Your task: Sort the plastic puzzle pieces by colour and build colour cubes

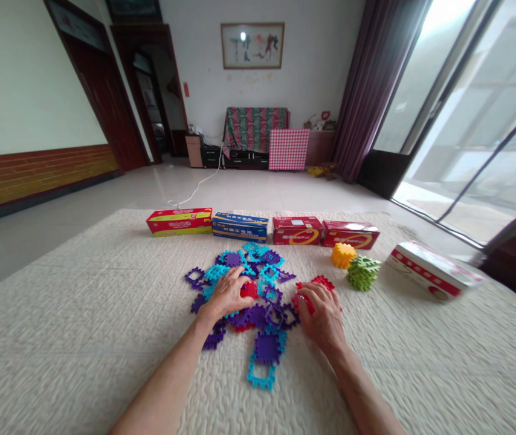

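Observation:
A heap of purple and light-blue interlocking plastic building pieces with toothed edges lies on the quilted cover; one purple square piece (pixel 267 348) rests at its near end. My left hand (pixel 227 294) reaches into the heap, its thumb and fingers closed on a red building piece (pixel 249 290). To the right, my right hand (pixel 324 314) curls over a small group of red building pieces (pixel 322 281), which its fingers partly hide. Beyond it stand a yellow stack (pixel 343 255) and a green stack (pixel 364 273) of similar pieces.
Along the far side stand a red-and-yellow box (pixel 180 222), a blue box (pixel 240 227) and two red boxes, one being the left red box (pixel 297 231). A white-and-red box (pixel 432 270) lies at the right. The quilted cover (pixel 104 302) spreads underneath.

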A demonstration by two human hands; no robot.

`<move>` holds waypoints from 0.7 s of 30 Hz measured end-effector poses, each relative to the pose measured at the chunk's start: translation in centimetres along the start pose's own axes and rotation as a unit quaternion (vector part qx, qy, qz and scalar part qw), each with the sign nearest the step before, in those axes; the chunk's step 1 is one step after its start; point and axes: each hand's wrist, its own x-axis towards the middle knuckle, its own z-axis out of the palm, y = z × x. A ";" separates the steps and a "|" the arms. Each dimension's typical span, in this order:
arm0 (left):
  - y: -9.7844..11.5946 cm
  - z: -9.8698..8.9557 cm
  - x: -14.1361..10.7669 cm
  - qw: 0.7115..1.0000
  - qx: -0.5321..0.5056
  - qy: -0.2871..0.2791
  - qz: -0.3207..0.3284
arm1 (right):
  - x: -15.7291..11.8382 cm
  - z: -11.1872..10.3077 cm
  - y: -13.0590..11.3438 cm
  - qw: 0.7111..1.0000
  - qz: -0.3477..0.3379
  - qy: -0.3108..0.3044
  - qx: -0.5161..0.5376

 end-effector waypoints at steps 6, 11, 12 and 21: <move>1.6 0.2 0.8 0.991 -0.061 0.117 0.035 | 0.2 0.0 -0.1 0.999 -0.016 0.028 0.016; 3.2 0.0 0.7 0.988 -0.088 0.113 0.049 | 0.3 0.0 -0.6 0.997 -0.039 0.048 0.041; 3.5 -0.1 0.6 0.989 -0.094 0.104 0.049 | 0.3 0.0 -0.8 0.997 -0.044 0.051 0.047; 5.0 0.1 0.2 0.983 -0.138 0.054 0.111 | 0.1 0.2 -2.4 0.995 -0.021 0.028 0.096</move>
